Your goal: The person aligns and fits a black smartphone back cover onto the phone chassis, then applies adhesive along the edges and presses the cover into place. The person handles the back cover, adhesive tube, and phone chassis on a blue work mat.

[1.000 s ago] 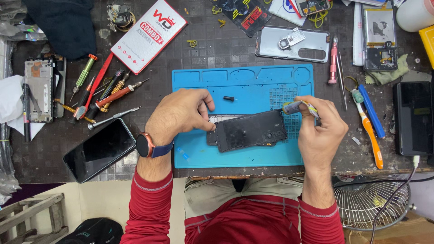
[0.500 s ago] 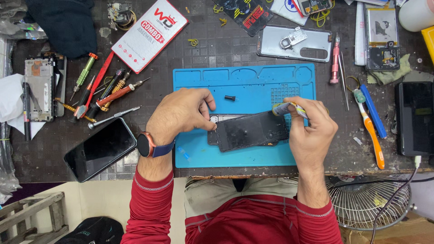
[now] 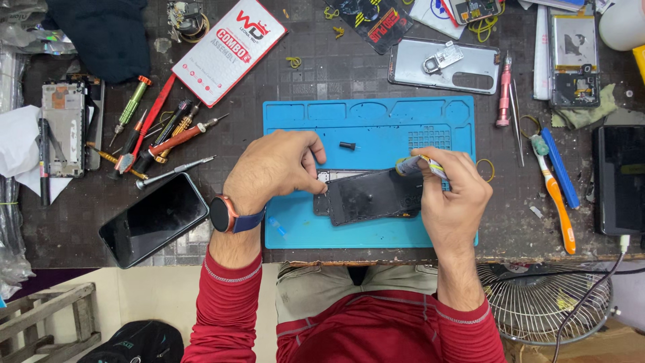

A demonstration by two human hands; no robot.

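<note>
Since the earlier frame, the right hand [image 3: 451, 195] has moved left, bringing its small tube [image 3: 418, 165] over the top edge of the dark phone [image 3: 373, 196]. Its fingers are closed on the tube. The left hand [image 3: 275, 169], curled, presses the phone's left end on the blue mat [image 3: 376, 121]. A red-and-white flat box [image 3: 228, 50] lies upper left on the tabletop [image 3: 322, 74].

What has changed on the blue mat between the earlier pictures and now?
The right hand moved left with the small tube, bringing its tip from off the dark phone panel's right end to over its upper right corner. The left hand stayed pressed on the panel's left end. The blue mat and the small black part did not move.
</note>
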